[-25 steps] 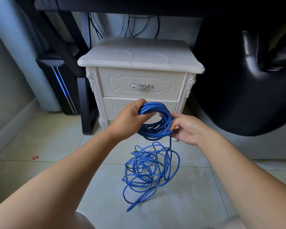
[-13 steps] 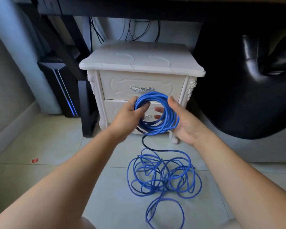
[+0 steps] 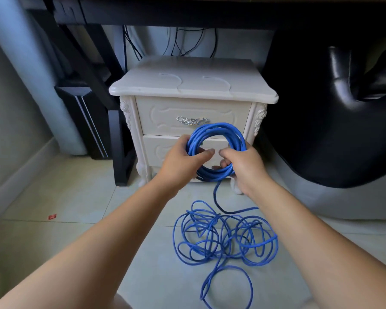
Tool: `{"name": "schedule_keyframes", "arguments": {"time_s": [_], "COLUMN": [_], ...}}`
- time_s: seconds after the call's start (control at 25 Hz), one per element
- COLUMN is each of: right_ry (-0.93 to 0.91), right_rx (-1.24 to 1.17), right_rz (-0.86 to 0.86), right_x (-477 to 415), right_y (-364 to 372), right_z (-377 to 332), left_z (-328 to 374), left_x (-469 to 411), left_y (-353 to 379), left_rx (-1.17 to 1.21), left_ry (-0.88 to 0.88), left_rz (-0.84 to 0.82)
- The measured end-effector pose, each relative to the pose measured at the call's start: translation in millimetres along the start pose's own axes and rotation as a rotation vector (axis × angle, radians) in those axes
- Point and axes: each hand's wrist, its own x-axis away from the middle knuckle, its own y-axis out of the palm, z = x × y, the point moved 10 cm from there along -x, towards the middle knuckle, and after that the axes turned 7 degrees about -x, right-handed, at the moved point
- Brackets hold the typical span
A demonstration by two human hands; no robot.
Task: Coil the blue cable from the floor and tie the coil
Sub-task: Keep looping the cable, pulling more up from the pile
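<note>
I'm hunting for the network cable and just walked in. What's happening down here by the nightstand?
A person holds a coil of blue cable up in front of the white nightstand. The left hand grips the coil's left side and the right hand grips its lower right. One strand drops from the coil to a loose tangle lying on the tiled floor. A good part of the cable is not yet wound, and nothing is tied.

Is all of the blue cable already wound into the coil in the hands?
No, a loose tangle of cable lies on the floor below the coil.
</note>
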Motion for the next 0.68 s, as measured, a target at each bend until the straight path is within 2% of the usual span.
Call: {"name": "schedule_keyframes", "arguments": {"time_s": [0.08, 0.24, 0.32, 0.4, 0.52, 0.6, 0.68], "right_ry": [-0.094, -0.307, -0.378, -0.456, -0.539, -0.457, -0.295], "right_rx": [0.265, 0.769, 0.899, 0.994, 0.999, 0.874, 0.700], "right_rz": [-0.003, -0.100, -0.189, -0.249, -0.240, -0.189, -0.127], "right_x": [4.5, 21.3, 31.5, 39.9, 46.6, 38.6, 27.6], "right_y": [-2.4, 21.9, 40.1, 52.3, 55.5, 44.5, 26.1], "right_z": [-13.5, -35.6, -38.2, -42.8, -49.9, -45.7, -36.6], "left_z": [10.0, 40.9, 46.6, 43.6, 42.9, 42.5, 33.5], "left_x": [0.6, 7.9, 11.3, 7.1, 1.5, -0.4, -5.8], "left_y": [-4.7, 3.4, 16.4, 17.3, 9.8, 3.3, -9.3], "left_rx": [-0.140, -0.500, -0.686, -0.786, -0.852, -0.758, -0.552], "left_ry": [0.087, 0.389, 0.489, 0.470, 0.421, 0.381, 0.274], "left_rz": [-0.008, -0.049, -0.090, -0.074, 0.033, 0.092, 0.150]}}
